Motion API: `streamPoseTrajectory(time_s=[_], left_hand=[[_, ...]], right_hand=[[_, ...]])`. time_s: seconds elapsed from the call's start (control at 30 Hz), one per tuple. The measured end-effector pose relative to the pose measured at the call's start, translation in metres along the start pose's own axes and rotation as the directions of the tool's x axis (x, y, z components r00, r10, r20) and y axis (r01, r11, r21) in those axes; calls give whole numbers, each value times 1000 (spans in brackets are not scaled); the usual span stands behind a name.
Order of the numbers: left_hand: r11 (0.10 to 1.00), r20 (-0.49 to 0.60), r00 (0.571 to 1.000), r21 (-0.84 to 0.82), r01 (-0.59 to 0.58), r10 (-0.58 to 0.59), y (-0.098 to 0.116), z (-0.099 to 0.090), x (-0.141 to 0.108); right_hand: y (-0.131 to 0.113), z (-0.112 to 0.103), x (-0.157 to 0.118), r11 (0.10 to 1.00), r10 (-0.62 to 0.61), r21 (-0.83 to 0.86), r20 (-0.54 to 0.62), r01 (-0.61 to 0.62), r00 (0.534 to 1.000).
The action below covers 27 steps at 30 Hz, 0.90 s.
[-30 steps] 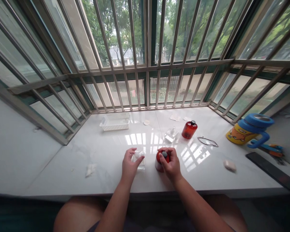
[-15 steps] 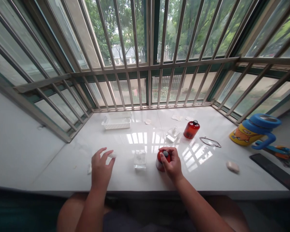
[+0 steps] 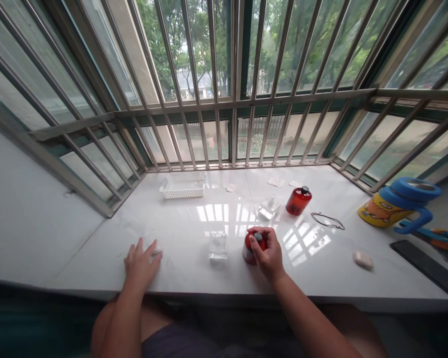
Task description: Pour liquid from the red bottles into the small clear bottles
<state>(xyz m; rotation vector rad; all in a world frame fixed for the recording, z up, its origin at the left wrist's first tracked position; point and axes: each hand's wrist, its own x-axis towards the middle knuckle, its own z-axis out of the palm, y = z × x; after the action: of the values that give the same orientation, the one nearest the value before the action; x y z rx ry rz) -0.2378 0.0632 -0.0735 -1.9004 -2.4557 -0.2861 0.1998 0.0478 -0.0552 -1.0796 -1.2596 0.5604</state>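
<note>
My left hand (image 3: 141, 266) is low over the left of the white counter, a small white object (image 3: 157, 249) between thumb and forefinger. The object is partly covered and slightly blurred, so its kind is unclear. My right hand (image 3: 267, 253) wraps round a red bottle (image 3: 249, 253) with a dark cap, which stands upright on the counter. Between the hands sits a clear square glass bottle (image 3: 218, 247). Farther back, another clear glass bottle (image 3: 269, 208) lies tilted beside a second red bottle (image 3: 298, 201) with a dark cap.
At the back left is a white plastic basket (image 3: 182, 193). To the right lie a thin cord loop (image 3: 327, 221), a pale soap-like piece (image 3: 363, 259), a blue and yellow mug (image 3: 388, 206) and a black phone-like slab (image 3: 421, 266). Barred windows enclose the counter.
My left hand has moved left and down to the counter with the small white object. My right hand stays round the red bottle. The view has shifted slightly.
</note>
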Motion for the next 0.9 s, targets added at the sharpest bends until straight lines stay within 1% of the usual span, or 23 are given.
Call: streamPoseTrajectory(time_s=[0.07, 0.1, 0.17, 0.23, 0.33, 0.43, 0.57, 0.63, 0.7, 0.8, 0.87, 0.9], left_hand=[[999, 7, 1000, -33, -19, 19, 2, -1, -2], [998, -10, 999, -57, -38, 38, 3, -1, -4], [988, -88, 993, -119, -94, 84, 10, -5, -9], [968, -201, 971, -190, -166, 127, 23, -12, -14], [909, -337, 924, -302, -288, 181, 56, -29, -24], [814, -388, 892, -424, -398, 233, 102, -48, -36], [633, -377, 851, -569, -525, 367, 169, -70, -51], [548, -366, 807, -597, -585, 463, 202, -78, -57], [485, -349, 764, -612, -624, 543, 232, -83, -63], [448, -277, 716, -623, -642, 641, 268, -88, -68], [457, -218, 702, -623, -635, 678, 285, -88, -71], [466, -194, 702, -623, -628, 686, 291, -87, -71]], right_hand=[[-1, -1, 1, 1000, 0, -5, 6, 0, 1000], [-1, -1, 1, 1000, 0, -9, 11, 0, 1000], [-2, -2, 1, 1000, 1, -14, 24, 0, 1000], [-2, -1, 0, 1000, 5, -10, 25, -5, 1000], [-3, 0, -1, 1000, 11, 6, 3, -11, 1000], [-6, 0, 0, 1000, 12, -7, 5, -12, 1000], [-9, -3, 2, 999, 3, -38, 50, -1, 999], [-8, -3, 2, 999, 5, -44, 52, -3, 999], [-5, -2, 1, 1000, 18, -2, 39, -18, 999], [0, 2, -2, 994, 37, 103, 4, -37, 999], [2, 5, -2, 992, 33, 120, -26, -29, 999], [3, 6, -2, 993, 27, 115, -41, -22, 999]])
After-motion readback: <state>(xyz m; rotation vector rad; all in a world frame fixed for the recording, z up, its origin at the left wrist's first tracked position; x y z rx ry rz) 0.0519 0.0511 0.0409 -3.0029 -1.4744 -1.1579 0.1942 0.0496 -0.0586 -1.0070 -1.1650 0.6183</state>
